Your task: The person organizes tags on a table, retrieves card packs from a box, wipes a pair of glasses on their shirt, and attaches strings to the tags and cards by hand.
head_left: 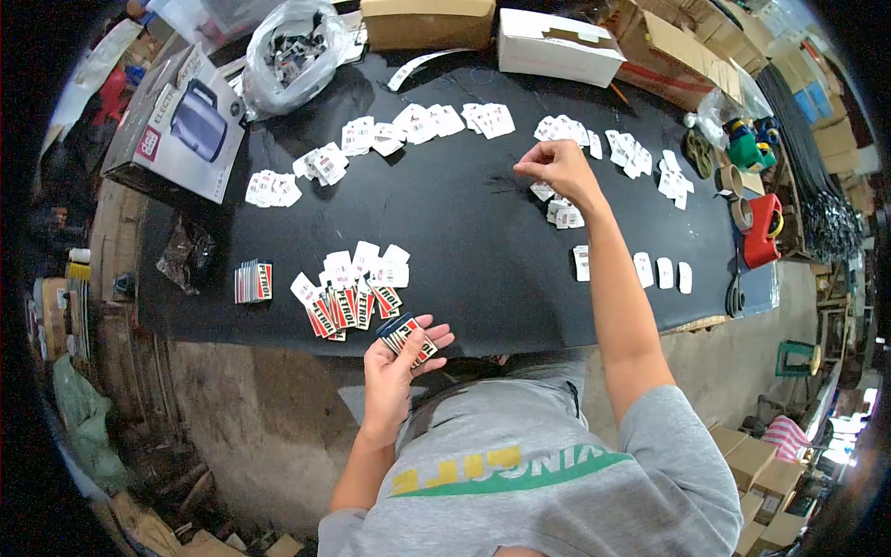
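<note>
My left hand (388, 379) is at the table's front edge, its thumb pressing a small fanned stack of PETROL tags (409, 340) against the fingers. Just beyond it lie more PETROL tags (345, 306), overlapping with white barcode tags (340, 267). Over the right half of the table, my right hand (560, 171) has its fingertips pinched together; whatever may be between them is too small to make out. Below that hand, white tags (564, 213) lie in a small pile, partly hidden by the hand. A neat PETROL tag stack (253, 282) sits at the left.
White tag piles (427, 123) curve across the black table (445, 232). A kettle box (181, 125), a clear plastic bag (292, 58) and a white carton (561, 46) line the back. A red tape dispenser (763, 230) and scissors (735, 292) lie at the right edge.
</note>
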Demonstrator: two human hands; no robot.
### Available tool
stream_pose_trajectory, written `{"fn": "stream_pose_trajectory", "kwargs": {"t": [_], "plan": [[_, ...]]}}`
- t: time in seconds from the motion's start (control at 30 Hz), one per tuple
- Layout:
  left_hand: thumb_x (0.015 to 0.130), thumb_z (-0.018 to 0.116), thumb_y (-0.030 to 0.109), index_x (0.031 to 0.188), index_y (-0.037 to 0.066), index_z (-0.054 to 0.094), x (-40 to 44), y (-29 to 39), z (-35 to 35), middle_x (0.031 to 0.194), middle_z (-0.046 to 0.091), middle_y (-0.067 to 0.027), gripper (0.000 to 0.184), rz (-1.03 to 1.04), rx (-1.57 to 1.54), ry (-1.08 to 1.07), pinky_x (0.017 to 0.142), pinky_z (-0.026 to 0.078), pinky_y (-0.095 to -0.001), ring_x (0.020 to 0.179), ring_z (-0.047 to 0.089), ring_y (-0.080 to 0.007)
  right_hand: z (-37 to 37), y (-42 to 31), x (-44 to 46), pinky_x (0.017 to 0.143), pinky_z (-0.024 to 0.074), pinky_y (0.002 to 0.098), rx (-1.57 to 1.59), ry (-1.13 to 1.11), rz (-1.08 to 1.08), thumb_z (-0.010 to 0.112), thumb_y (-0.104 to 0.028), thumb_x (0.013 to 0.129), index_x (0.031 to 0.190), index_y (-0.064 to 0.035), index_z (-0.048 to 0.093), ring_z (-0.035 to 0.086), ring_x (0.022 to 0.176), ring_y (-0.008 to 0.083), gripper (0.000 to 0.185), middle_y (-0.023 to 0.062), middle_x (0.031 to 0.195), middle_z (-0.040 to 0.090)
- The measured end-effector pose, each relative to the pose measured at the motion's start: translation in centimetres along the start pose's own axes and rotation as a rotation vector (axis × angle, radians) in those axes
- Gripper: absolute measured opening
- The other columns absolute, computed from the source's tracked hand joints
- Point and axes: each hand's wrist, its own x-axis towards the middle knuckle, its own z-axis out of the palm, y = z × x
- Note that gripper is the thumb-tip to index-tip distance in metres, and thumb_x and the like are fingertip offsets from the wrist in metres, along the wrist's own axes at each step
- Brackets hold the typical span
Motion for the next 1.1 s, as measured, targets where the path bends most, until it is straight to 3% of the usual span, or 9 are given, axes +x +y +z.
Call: {"fn": "stream_pose_trajectory", "kwargs": {"t": [0.13, 0.27, 0.33, 0.5, 0.57, 0.73, 0.8, 0.93, 1.1], "plan": [[0.098, 0.048, 0.021, 0.126, -0.004, 0.048, 0.8, -0.5, 0.9, 0.118, 0.059, -0.0203, 0.038, 0.017, -0.139, -0.083, 0.087, 0.053, -0.033, 0.11, 0.06, -0.0261, -1.3, -0.4, -1.4, 0.05, 0.0426, 0.0199, 0.322, 0.125, -0.051, 0.074, -0.01, 0.074, 0.079, 0.0008, 0.072, 0.057, 0.054, 0.0066, 0.012, 0.0044, 0.067, 0.066], [0.098, 0.048, 0.02, 0.128, -0.003, 0.047, 1.5, -0.7, 1.5, 0.119, 0.059, -0.0201, 0.038, -0.014, -0.084, -0.198, 0.089, 0.052, -0.0352, 0.11, 0.06, -0.0277, -0.7, -0.4, -1.8, 0.05, 0.0436, 0.02, 0.439, 0.186, -0.159, 0.072, -0.007, 0.076, 0.08, -0.0001, 0.073, 0.057, 0.053, 0.0066, 0.008, 0.0044, 0.068, 0.067], [0.098, 0.048, 0.019, 0.127, -0.003, 0.048, 1.5, -1.0, 1.3, 0.119, 0.06, -0.0199, 0.037, -0.009, -0.09, -0.185, 0.089, 0.052, -0.0345, 0.109, 0.06, -0.0274, -0.2, -1.0, -2.0, 0.049, 0.0439, 0.0201, 0.305, 0.275, -0.239, 0.071, -0.006, 0.075, 0.079, -0.0018, 0.073, 0.056, 0.053, 0.0062, 0.006, 0.0044, 0.067, 0.067], [0.097, 0.049, 0.018, 0.125, -0.003, 0.049, 0.9, -1.4, 0.4, 0.116, 0.06, -0.0201, 0.035, 0.036, -0.07, -0.071, 0.087, 0.053, -0.0324, 0.108, 0.061, -0.0266, 0.9, -1.7, -1.4, 0.048, 0.0431, 0.0205, 0.112, 0.238, -0.247, 0.071, -0.005, 0.073, 0.078, -0.0011, 0.073, 0.055, 0.052, 0.006, 0.007, 0.0047, 0.067, 0.067], [0.098, 0.048, 0.018, 0.125, -0.004, 0.049, 0.7, -1.2, 0.1, 0.117, 0.06, -0.0208, 0.035, 0.048, -0.077, -0.052, 0.088, 0.053, -0.033, 0.108, 0.061, -0.0272, 1.0, -2.7, -1.5, 0.048, 0.043, 0.0212, 0.159, 0.299, -0.257, 0.072, -0.006, 0.073, 0.079, -0.0011, 0.073, 0.055, 0.052, 0.0059, 0.008, 0.0045, 0.067, 0.067], [0.098, 0.046, 0.017, 0.125, -0.004, 0.048, 0.8, -1.1, -0.2, 0.118, 0.059, -0.0218, 0.034, 0.09, -0.198, -0.056, 0.088, 0.053, -0.0354, 0.108, 0.06, -0.0288, 0.4, -3.0, -1.2, 0.052, 0.0447, 0.0212, 0.219, 0.208, -0.223, 0.072, -0.01, 0.077, 0.083, -0.0013, 0.073, 0.057, 0.057, 0.0065, 0.01, 0.0037, 0.069, 0.067], [0.098, 0.047, 0.016, 0.123, -0.004, 0.05, 1.0, -1.1, -0.2, 0.117, 0.06, -0.022, 0.033, 0.093, -0.191, -0.074, 0.088, 0.053, -0.0363, 0.107, 0.061, -0.0291, 0.0, -3.8, -1.8, 0.055, 0.0457, 0.0212, 0.418, 0.183, -0.188, 0.073, -0.012, 0.078, 0.084, -0.0006, 0.072, 0.058, 0.061, 0.0072, 0.013, 0.0042, 0.072, 0.067], [0.095, 0.053, 0.014, 0.112, -0.002, 0.057, 1.4, -1.1, -0.2, 0.109, 0.064, -0.021, 0.024, 0.093, -0.154, -0.069, 0.081, 0.056, -0.0355, 0.099, 0.065, -0.0281, -0.8, -5.7, -2.5, 0.061, 0.0473, 0.0203, 0.693, 0.127, -0.26, 0.071, -0.01, 0.081, 0.093, 0.0006, 0.069, 0.06, 0.064, 0.0096, 0.016, 0.0073, 0.078, 0.068], [0.092, 0.057, 0.012, 0.107, 0.0, 0.059, 1.7, -0.7, 0.1, 0.104, 0.066, -0.0197, 0.019, 0.07, -0.145, -0.009, 0.076, 0.058, -0.0333, 0.093, 0.067, -0.0265, -0.7, -7.2, -3.6, 0.063, 0.0465, 0.0212, 0.719, 0.104, -0.269, 0.07, -0.011, 0.083, 0.093, 0.0, 0.068, 0.063, 0.067, 0.0109, 0.015, 0.0083, 0.08, 0.068]]}}
